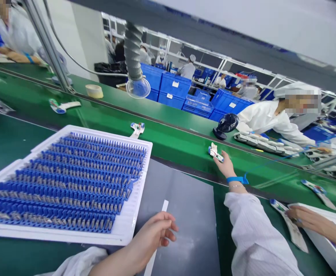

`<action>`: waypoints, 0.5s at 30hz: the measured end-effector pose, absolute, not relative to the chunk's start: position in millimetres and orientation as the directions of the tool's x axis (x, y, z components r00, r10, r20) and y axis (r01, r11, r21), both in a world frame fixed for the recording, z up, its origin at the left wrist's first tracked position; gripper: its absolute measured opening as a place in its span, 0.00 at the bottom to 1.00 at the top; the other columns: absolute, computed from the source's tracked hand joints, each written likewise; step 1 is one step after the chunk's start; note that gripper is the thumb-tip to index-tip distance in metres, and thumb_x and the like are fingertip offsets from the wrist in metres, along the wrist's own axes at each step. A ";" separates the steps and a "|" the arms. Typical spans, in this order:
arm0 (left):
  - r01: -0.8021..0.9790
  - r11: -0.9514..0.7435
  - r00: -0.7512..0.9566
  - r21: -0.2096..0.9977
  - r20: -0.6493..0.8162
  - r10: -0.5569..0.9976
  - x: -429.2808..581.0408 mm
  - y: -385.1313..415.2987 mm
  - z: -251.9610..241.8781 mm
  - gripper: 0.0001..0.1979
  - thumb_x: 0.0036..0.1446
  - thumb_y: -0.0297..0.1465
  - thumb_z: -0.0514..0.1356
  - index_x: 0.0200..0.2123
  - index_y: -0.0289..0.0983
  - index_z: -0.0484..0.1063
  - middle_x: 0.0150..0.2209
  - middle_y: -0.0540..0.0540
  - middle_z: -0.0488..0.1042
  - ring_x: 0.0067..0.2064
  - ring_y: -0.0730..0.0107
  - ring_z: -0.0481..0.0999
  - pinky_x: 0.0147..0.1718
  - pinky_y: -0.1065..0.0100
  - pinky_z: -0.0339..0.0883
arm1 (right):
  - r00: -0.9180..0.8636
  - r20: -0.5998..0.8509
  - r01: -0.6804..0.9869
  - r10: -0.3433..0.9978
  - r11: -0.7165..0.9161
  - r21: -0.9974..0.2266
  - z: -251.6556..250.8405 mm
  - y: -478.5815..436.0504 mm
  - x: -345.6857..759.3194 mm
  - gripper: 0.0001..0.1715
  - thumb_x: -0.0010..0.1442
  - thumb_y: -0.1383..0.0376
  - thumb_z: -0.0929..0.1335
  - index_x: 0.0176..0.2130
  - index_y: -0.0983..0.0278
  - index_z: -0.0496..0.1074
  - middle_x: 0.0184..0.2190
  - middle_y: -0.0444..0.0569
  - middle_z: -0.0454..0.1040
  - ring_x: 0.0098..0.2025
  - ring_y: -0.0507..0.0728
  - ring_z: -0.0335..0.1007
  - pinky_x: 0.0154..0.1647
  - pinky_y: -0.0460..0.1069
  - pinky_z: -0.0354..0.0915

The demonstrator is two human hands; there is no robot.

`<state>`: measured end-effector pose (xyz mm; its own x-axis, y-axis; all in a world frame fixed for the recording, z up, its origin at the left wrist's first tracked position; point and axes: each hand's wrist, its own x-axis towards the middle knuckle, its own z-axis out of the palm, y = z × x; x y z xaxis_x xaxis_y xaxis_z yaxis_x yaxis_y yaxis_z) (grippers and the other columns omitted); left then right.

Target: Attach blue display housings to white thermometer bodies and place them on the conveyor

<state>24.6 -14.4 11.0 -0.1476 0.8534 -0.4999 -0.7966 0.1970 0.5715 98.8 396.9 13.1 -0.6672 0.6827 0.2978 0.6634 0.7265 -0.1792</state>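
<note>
Left hand (pixel 153 239) is hovering over a dark grey mat (pixel 191 214) at the near edge of the tabletop (pixel 27 255), its fingers (pixel 168 226) half curled and holding nothing. A white strip (pixel 164 206) is lying on the mat below them. Beside the mat, a white tray (pixel 55 237) is carrying rows of blue combs set with metal pins (pixel 70 180).

Right hand (pixel 224 165), wearing a blue wrist strap (pixel 237 179), is reaching onto a green conveyor belt (pixel 170 147). Its fingers (pixel 220 158) are narrowly spaced, tips touching a small white-and-blue part (pixel 215 152) lying near the belt's near edge; cannot tell whether they are pinching it.

Risk: so light a contact could knock the part askew, and the strap's thin blue cord (pixel 274 163), running over the belt, could snag parts.

Farther right, a co-worker's hand (pixel 308 218) is resting by a second white tray (pixel 323 218). Beyond the belt, a desk fan (pixel 228 124) is standing before blue crates (pixel 175 88), and a co-worker in a white coat (pixel 271 120) is leaning over the bench.
</note>
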 end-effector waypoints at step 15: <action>-0.312 -0.042 -0.521 0.949 -0.134 0.843 31.3 -18.0 -15.0 0.46 0.42 0.41 0.65 0.58 0.39 0.41 0.62 0.35 0.41 0.62 0.53 0.50 0.56 0.61 0.51 | -0.987 -0.097 0.159 0.129 0.887 -0.434 118.3 207.3 62.9 0.22 0.60 0.56 0.65 0.52 0.61 0.65 0.40 0.49 0.73 0.39 0.56 0.69 0.40 0.48 0.63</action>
